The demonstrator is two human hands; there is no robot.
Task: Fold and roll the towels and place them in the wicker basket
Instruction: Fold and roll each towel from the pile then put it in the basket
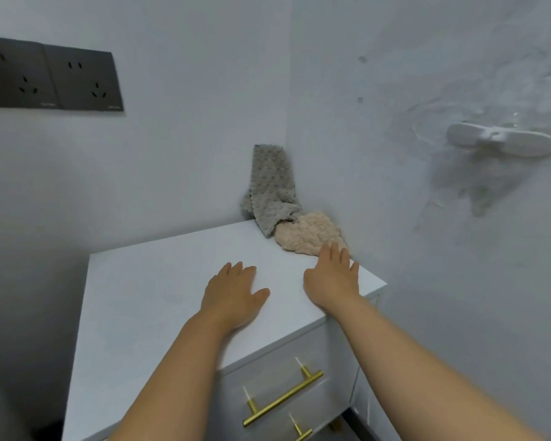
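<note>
A grey nubby towel (270, 186) leans up into the wall corner at the back of a white cabinet top (159, 281). A beige towel (309, 233) lies crumpled beside it, partly under the grey one's lower end. My right hand (331, 278) lies flat and open on the cabinet, its fingertips touching the beige towel's near edge. My left hand (233, 294) rests flat and open on the bare top, to the left of the right hand and apart from both towels. No wicker basket is in view.
The cabinet stands in a corner between two white walls, with drawers and gold bar handles (283, 397) on its front. Dark wall sockets (50, 76) sit at upper left. A white plastic wall hook (503, 143) sticks out on the right wall.
</note>
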